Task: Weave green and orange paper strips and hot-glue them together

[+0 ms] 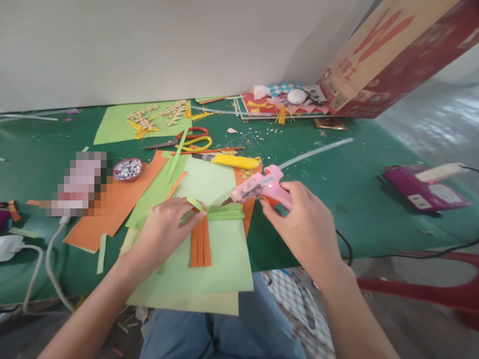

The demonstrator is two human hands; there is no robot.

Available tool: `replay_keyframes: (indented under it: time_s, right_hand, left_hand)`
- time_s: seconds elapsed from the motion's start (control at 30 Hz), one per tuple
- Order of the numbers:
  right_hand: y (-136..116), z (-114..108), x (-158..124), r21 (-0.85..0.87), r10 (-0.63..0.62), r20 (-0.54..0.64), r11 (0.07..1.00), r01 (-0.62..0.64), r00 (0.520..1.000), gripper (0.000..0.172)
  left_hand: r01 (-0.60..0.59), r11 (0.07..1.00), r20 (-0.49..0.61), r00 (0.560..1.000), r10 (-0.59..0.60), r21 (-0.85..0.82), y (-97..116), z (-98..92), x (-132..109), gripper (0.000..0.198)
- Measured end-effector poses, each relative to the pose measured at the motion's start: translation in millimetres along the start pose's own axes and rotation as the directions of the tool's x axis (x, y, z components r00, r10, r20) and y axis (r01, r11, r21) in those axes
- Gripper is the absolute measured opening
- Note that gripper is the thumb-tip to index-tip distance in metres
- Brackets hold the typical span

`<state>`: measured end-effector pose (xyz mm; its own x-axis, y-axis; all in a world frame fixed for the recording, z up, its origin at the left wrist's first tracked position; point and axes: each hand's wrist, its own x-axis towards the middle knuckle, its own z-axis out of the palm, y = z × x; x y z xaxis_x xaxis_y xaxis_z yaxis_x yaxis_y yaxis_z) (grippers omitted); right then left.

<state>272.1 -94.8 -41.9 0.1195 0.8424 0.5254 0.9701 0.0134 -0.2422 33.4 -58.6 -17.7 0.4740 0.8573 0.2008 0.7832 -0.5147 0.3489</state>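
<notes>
My right hand [299, 219] grips a pink hot glue gun [262, 185] by its handle. A clear glue stick [318, 152] sticks out of its back, and its tip points left, close above the green paper strips [226, 212]. With thumb and fingers, my left hand [172, 224] pinches a light green paper strip [195, 203], which curls up from the woven piece. Orange paper strips [201, 244] hang down from that piece toward me. All of this lies on a pale green sheet [228, 264]. My left fingers hide part of the weave.
Behind the sheets lie a yellow utility knife [235, 160] and red-and-yellow-handled scissors [190, 139]. A small dish of shiny bits [127, 169] sits left, beside orange paper [112, 209]. A purple power strip [426, 187] is at right, and a tall carton [396, 60] stands at the back right.
</notes>
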Motion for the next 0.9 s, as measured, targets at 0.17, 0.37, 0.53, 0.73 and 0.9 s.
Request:
replay_keyframes:
  time_s: [0.17, 0.37, 0.53, 0.73, 0.9]
  right_hand:
    - [-18, 3, 2, -0.025, -0.101, 0.028, 0.994, 0.102, 0.994, 0.018]
    - [-27, 4, 5, -0.066, -0.164, 0.062, 0.984, 0.168, 0.985, 0.013]
    - [-29, 4, 5, -0.091, -0.174, 0.079, 0.979, 0.181, 0.982, 0.008]
    - [-29, 3, 4, -0.096, -0.175, 0.08, 0.979, 0.182, 0.981, 0.006]
    - [-29, 2, 4, -0.092, -0.177, 0.088, 0.978, 0.185, 0.98, 0.005]
  left_hand:
    - [-0.013, 1.0, -0.008, 1.0, 0.013, 0.026, -1, -0.7, 0, 0.024]
    - [-0.051, 0.998, -0.028, 0.998, 0.052, 0.045, -2, -1.2, 0, 0.025]
    - [-0.033, 0.999, -0.026, 0.999, 0.034, 0.036, -3, -0.4, 0, 0.03]
    - [-0.01, 1.0, -0.007, 1.0, 0.01, 0.028, -3, -0.4, 0, 0.027]
    - [-0.009, 1.0, -0.009, 1.0, 0.009, 0.012, -2, -0.3, 0, 0.023]
